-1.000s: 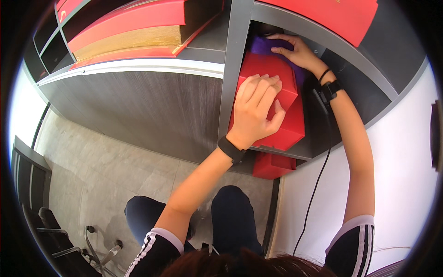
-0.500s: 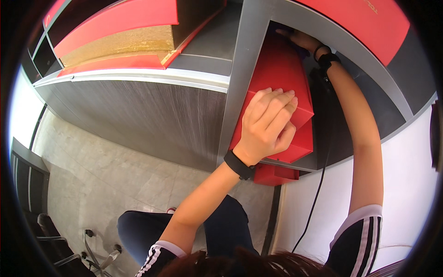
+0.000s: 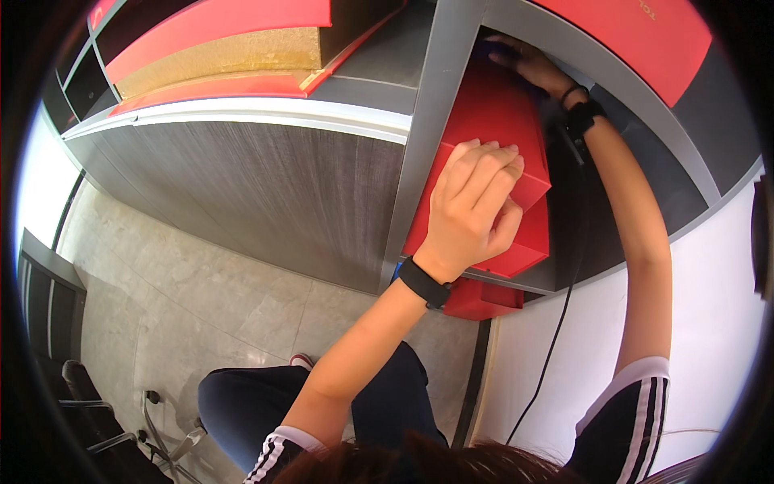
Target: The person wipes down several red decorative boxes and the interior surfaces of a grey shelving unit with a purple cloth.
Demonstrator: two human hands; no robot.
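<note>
My left hand (image 3: 474, 202) rests on the near top edge of a red box (image 3: 493, 113), with its fingers bent and pressed together over the edge. The box stands in an open compartment of a grey shelf unit (image 3: 439, 89). Deep inside that compartment, my right hand (image 3: 538, 68) reaches over the far end of the box. Its fingers are curled on a dark blue cloth (image 3: 493, 50), which is partly hidden in shadow. Both wrists carry black bands.
Another red box (image 3: 484, 300) sits below the compartment. On the left shelf lies an open red box (image 3: 218, 64) with a yellowish side. A black cable (image 3: 556, 331) hangs down the white wall. A wheeled chair (image 3: 105, 419) stands at lower left.
My right hand has shifted slightly at the compartment's far end, and more of the dark blue cloth shows there. My left hand stays on the box edge. The view has shifted a little.
</note>
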